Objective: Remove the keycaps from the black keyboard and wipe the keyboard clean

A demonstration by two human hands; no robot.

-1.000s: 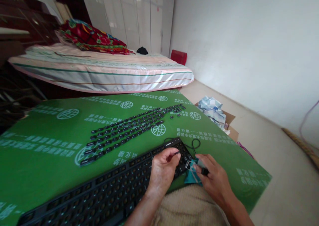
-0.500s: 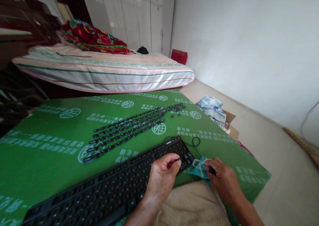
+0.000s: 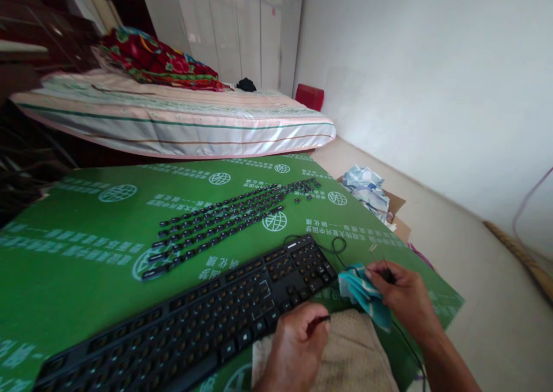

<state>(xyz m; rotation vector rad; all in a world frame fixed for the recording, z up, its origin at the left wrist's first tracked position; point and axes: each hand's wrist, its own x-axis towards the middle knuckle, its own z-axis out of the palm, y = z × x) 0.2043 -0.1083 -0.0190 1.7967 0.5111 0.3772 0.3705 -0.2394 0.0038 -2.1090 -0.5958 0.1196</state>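
Left hand (image 3: 300,343) has dropped off the keyboard's right end toward the brown fabric (image 3: 354,351); right hand (image 3: 404,300) has shifted outward with the teal cloth (image 3: 367,300). Left pinches a small dark piece (image 3: 325,318); right grips the cloth, plus something dark, unclear what. Keyboard (image 3: 173,328) slants across the green surface (image 3: 82,225), keycap rows (image 3: 216,225) beyond. Risks: piece is tiny, so a loose pinch could lose it in the fabric; cloth could snag the cable (image 3: 339,248); low reach could scatter the rows. Surface's right edge is near right hand, floor (image 3: 484,277) past it. Strip between keyboard and rows is narrow; more room left.
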